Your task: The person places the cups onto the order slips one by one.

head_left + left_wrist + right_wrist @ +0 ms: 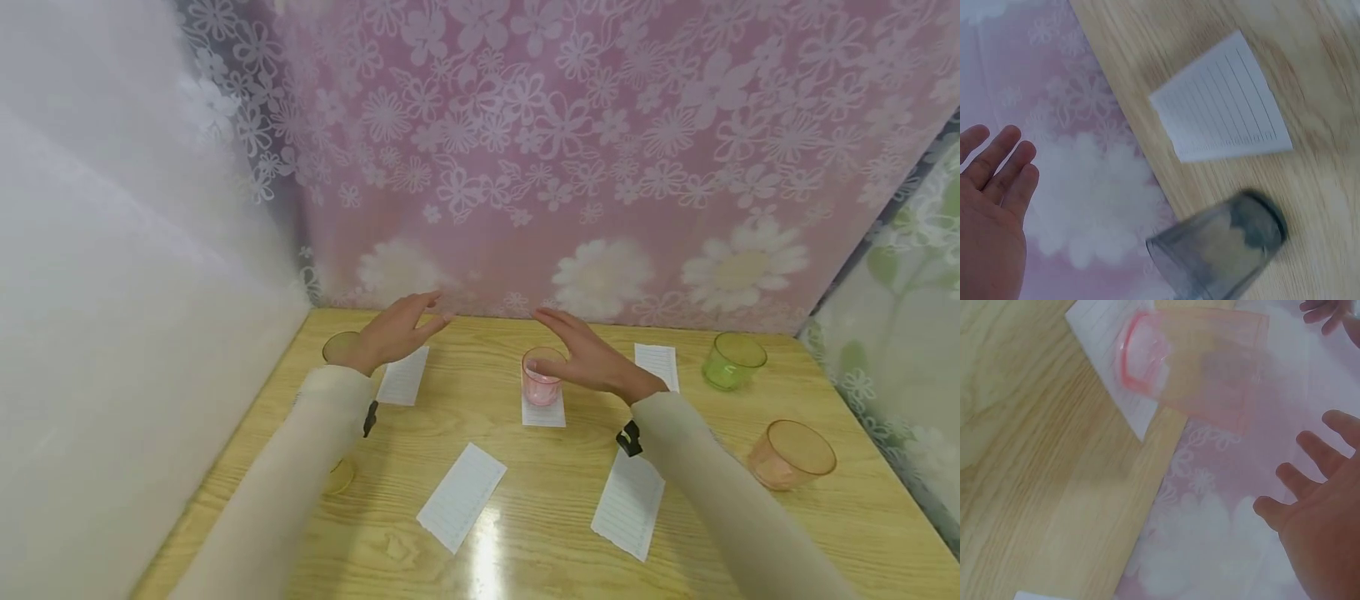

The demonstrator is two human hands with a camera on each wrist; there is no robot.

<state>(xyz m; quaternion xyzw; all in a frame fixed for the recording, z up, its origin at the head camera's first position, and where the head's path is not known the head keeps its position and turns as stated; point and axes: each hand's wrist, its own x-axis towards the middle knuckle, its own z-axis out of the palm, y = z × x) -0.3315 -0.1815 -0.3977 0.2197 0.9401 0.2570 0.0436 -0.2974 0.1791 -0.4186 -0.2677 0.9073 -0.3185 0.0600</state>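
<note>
My left hand (pixel 399 335) is held above the back left of the table with its fingers extended, nothing in it. Beside its wrist stands a dark grey glass (pixel 1225 240), partly covered by the hand in the head view. My right hand (pixel 588 357), fingers also extended, hovers by a pink glass (pixel 542 390); its thumb overlaps the rim in the head view. The pink glass stands upright on a lined paper slip (pixel 543 416). In the right wrist view, the fingers (pixel 1300 481) are apart from the pink glass.
A green glass (pixel 735 363) and an orange glass (pixel 791 456) stand at the right. A yellow glass (pixel 341 479) is mostly hidden by the left sleeve. More paper slips (pixel 462 497) lie about the wooden table (pixel 390 533). Flowered cloth (pixel 480 250) hangs behind it.
</note>
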